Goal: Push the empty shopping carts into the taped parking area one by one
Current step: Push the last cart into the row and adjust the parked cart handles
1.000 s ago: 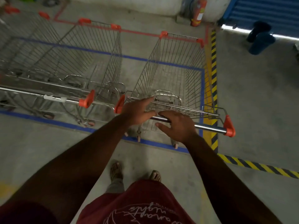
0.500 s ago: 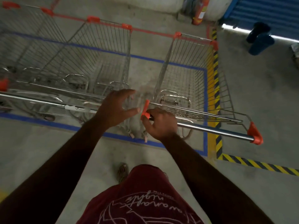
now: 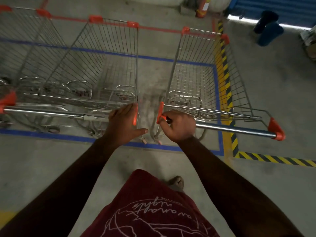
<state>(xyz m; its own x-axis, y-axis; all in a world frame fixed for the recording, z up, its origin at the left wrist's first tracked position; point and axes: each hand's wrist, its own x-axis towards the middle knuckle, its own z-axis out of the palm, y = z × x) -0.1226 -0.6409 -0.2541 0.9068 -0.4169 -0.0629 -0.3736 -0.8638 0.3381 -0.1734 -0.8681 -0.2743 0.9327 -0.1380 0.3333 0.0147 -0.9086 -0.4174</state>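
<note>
Floor: bare grey concrete (image 3: pixel 273 100), kinda dim lighting, with yellow-black hazard tape (image 3: pixel 224 79) running up the right side and along the near right.
Parking area: blue tape rectangle (image 3: pixel 215 93) on the floor, plus a red tape line (image 3: pixel 159 29) across the far end.
Parked carts: two wire carts on the left, the nearer one (image 3: pixel 106 65) inside the blue outline and empty, the farthest-left one (image 3: pixel 25 53) partly cut off by the frame edge.
Right cart: empty wire cart (image 3: pixel 205 79) sitting in the right end of the blue rectangle, just beside the middle cart with a narrow gap between them; its right side hangs over the hazard tape.
Handle: chrome bar (image 3: pixel 236 129) with orange end caps, angled down to the right.
Left arm: stretched forward, left hand (image 3: pixel 123 124) with the palm down on the right end of the middle cart's handle, fingers straight and loosely spread, thumb sticking out to the right. That grip is open, not wrapped round anything.
Right arm: stretched forward too, right hand (image 3: pixel 179 125) curled around the left end of the right cart's handle right by the orange cap, grip closed on the bar.
Shirt: dark red with white print (image 3: pixel 153 216), bottom of frame.
Foot: one sandalled foot (image 3: pixel 177 183) peeking out just past the shirt.
</note>
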